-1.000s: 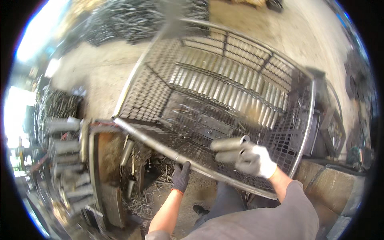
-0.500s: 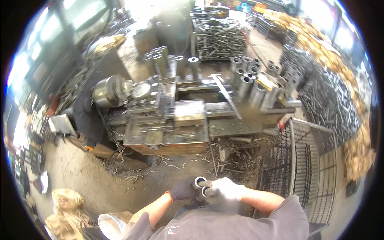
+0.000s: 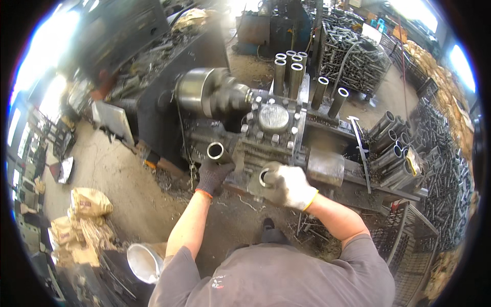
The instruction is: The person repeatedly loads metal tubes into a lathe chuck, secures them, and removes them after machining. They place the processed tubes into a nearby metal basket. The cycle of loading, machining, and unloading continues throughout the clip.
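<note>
My left hand (image 3: 214,176), in a dark knit glove with an orange cuff, grips a metal tube (image 3: 215,150) with its open end up. Lower right of it, my right hand (image 3: 294,188), in a white glove with a yellow cuff, is closed round a second metal tube (image 3: 264,177), mostly hidden by the fingers. Both hands are over the front of a lathe, beside its tool post (image 3: 273,117). Behind my left hand is the lathe's chuck (image 3: 197,92), with a blurred outline toward the tool post.
Several upright tubes (image 3: 295,77) stand behind the tool post, and two more farther right. A caliper (image 3: 361,153) lies on the lathe bed near a cluster of tubes (image 3: 391,146). A wire cage (image 3: 396,225) stands at right; sacks (image 3: 89,204) and a white bucket (image 3: 146,263) lie left.
Both hands have moved forward from close to my body to the lathe. They have separated, each with a tube. The view has swung left, nearer the machine.
</note>
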Motion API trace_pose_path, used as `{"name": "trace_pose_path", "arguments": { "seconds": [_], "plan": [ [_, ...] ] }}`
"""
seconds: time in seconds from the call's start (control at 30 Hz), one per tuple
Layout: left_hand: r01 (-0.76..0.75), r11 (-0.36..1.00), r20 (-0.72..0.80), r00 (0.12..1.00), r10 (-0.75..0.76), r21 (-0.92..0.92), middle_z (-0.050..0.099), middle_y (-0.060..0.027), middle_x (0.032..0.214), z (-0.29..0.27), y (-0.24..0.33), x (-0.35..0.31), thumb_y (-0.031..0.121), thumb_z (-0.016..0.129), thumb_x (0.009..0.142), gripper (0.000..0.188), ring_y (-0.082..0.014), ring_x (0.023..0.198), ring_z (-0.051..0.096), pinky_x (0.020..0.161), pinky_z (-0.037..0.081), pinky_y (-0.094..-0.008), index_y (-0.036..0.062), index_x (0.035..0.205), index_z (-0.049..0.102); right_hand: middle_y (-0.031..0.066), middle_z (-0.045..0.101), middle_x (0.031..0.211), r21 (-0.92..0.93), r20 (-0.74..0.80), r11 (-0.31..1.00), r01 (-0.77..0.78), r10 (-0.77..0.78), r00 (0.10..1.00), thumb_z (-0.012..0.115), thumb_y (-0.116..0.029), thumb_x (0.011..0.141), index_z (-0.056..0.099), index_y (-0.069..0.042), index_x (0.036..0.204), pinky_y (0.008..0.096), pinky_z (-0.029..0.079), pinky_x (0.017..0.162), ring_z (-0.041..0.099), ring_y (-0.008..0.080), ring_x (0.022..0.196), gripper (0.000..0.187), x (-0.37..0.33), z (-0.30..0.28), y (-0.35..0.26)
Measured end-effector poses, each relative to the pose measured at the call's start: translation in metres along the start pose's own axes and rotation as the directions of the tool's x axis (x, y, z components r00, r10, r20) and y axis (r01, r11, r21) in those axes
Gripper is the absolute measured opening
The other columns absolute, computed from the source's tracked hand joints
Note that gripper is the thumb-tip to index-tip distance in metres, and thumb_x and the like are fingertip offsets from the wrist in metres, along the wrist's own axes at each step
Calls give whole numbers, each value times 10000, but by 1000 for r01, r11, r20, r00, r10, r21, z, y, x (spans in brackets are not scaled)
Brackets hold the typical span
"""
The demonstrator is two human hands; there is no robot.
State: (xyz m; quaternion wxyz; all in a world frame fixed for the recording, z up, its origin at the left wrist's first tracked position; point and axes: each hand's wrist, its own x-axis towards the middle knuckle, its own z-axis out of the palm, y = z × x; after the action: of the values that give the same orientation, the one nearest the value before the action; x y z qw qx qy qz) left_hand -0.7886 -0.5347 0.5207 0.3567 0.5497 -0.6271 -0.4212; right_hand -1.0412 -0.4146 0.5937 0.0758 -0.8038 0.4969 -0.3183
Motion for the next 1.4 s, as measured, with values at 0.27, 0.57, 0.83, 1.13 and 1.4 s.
{"name": "trace_pose_path", "arguments": {
  "seconds": [0.27, 0.57, 0.83, 1.13, 1.4],
  "plan": [
    [-158, 985, 244, 955, 168, -63, 778, -91, 1142, 22, -50, 60, 161, 872, 856, 285, -162, 934, 744, 846, 610, -360, 60, 1092, 748, 179, 711, 1133, -123, 285, 984, -128, 159, 945, 853, -334, 841, 752, -63, 953, 461, 618, 662, 764, 360, 794, 309, 24, 3, 2],
    [-182, 981, 411, 900, 142, 60, 742, -190, 1221, -33, -38, 67, 225, 745, 919, 423, -367, 1166, 720, 1003, 564, -448, 58, 1299, 663, 187, 761, 1288, 107, 158, 980, -167, 150, 976, 844, -144, 821, 816, -34, 1055, 375, 663, 887, 787, 289, 1053, 260, 91, -72, -16],
    [-489, 799, 715, 691, 110, 349, 707, -196, 1311, -18, -25, 149, 222, 604, 970, 356, -424, 1203, 689, 1000, 554, -526, 122, 1302, 684, 138, 619, 1543, -213, 630, 835, -508, 515, 581, 755, -268, 935, 537, -52, 1566, 399, 547, 1122, 679, 265, 1296, 702, 274, -19, 144],
    [-232, 957, 500, 858, 116, 176, 715, -166, 1325, -78, -39, 103, 273, 637, 977, 444, -372, 1182, 716, 1048, 548, -469, 114, 1391, 657, 100, 796, 1069, -382, 591, 922, 61, 193, 783, 798, -156, 884, 792, -63, 1189, 389, 622, 882, 748, 239, 1025, 318, 262, 34, 259],
    [-230, 970, 304, 932, 195, 83, 768, -131, 1155, -120, -42, 66, 133, 710, 934, 325, -250, 1015, 768, 892, 602, -358, 61, 1249, 736, 67, 772, 846, 633, -414, 691, -350, 684, 601, 681, -32, 945, 767, 8, 1175, 214, 525, 519, 678, 67, 621, 249, 243, -40, 123]
  ]
}}
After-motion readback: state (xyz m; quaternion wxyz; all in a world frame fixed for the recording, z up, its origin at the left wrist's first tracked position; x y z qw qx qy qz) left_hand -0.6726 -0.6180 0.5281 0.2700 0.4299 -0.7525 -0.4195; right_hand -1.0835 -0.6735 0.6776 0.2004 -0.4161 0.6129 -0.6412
